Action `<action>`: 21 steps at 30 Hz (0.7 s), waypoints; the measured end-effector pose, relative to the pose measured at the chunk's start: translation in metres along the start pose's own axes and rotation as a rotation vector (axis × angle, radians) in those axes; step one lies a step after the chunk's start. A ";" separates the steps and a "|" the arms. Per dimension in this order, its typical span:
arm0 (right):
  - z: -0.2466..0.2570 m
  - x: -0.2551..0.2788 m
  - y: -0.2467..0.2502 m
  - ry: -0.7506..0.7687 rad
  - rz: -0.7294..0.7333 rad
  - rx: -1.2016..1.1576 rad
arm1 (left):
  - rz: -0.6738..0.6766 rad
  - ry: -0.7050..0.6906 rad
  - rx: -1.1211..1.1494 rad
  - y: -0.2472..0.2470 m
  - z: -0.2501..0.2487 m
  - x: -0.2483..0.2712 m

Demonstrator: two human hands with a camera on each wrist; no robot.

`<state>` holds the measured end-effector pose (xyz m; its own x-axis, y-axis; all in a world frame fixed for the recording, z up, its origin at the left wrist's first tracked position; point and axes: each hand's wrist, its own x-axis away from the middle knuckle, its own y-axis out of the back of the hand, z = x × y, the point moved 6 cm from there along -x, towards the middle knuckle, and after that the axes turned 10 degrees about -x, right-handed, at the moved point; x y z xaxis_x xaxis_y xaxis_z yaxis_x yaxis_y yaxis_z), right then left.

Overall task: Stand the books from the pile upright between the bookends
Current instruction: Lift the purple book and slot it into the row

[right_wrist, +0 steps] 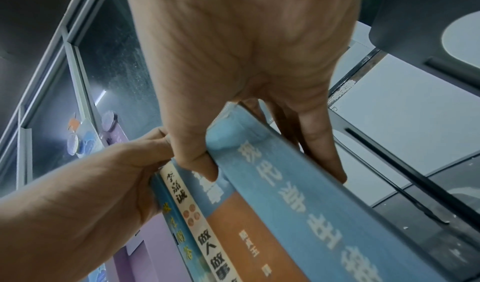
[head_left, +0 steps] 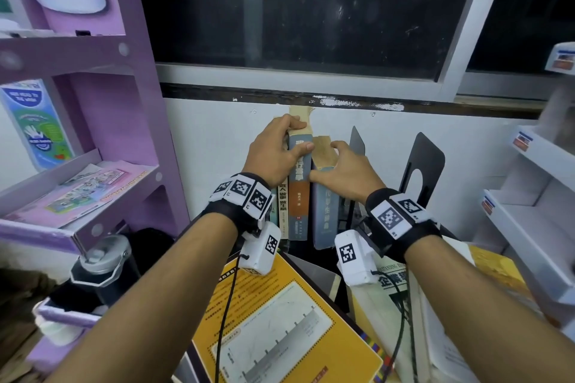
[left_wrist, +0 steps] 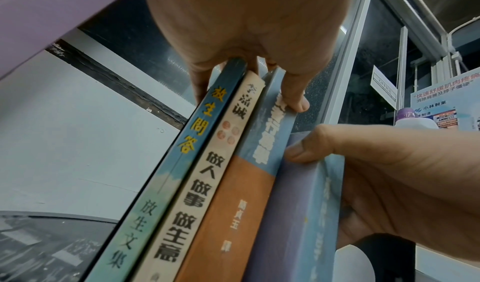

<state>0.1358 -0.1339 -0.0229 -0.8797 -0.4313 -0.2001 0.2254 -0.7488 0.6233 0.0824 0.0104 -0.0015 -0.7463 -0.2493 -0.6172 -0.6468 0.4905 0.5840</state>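
Note:
Several books stand upright against the white wall: a teal spine (left_wrist: 182, 153), a cream spine (left_wrist: 207, 173), a blue-and-orange spine (head_left: 298, 192) and a light-blue book (head_left: 325, 217) at the right end. My left hand (head_left: 289, 139) grips the tops of the three left books, its thumb (left_wrist: 293, 95) lying on the blue-and-orange spine. My right hand (head_left: 333, 164) grips the top of the light-blue book (right_wrist: 298, 194), thumb on the spine and fingers (right_wrist: 324, 153) down its far cover. A black bookend (head_left: 423, 164) stands to the right, apart from the row. The left bookend is hidden.
A second black bookend plate (head_left: 356, 139) rises just behind my right hand. The pile lies in front: a yellow book (head_left: 280, 320) and others (head_left: 389, 286) to its right. A purple shelf unit (head_left: 102, 133) flanks the left, white shelves (head_left: 535, 183) the right.

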 end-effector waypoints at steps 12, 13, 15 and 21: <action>-0.005 0.000 -0.010 0.036 0.044 -0.039 | 0.013 -0.009 -0.011 0.000 0.000 0.001; -0.006 -0.001 -0.011 0.048 0.035 -0.061 | 0.013 -0.009 -0.009 -0.001 0.000 0.001; -0.008 -0.002 -0.012 0.068 0.022 -0.095 | 0.015 -0.010 -0.004 -0.001 0.000 0.001; -0.008 -0.005 -0.014 0.081 0.038 -0.104 | 0.016 -0.013 -0.011 -0.001 0.001 0.000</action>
<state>0.1402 -0.1258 -0.0364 -0.8338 -0.4966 -0.2412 0.3036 -0.7774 0.5508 0.0831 0.0106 -0.0026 -0.7546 -0.2300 -0.6145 -0.6363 0.4854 0.5996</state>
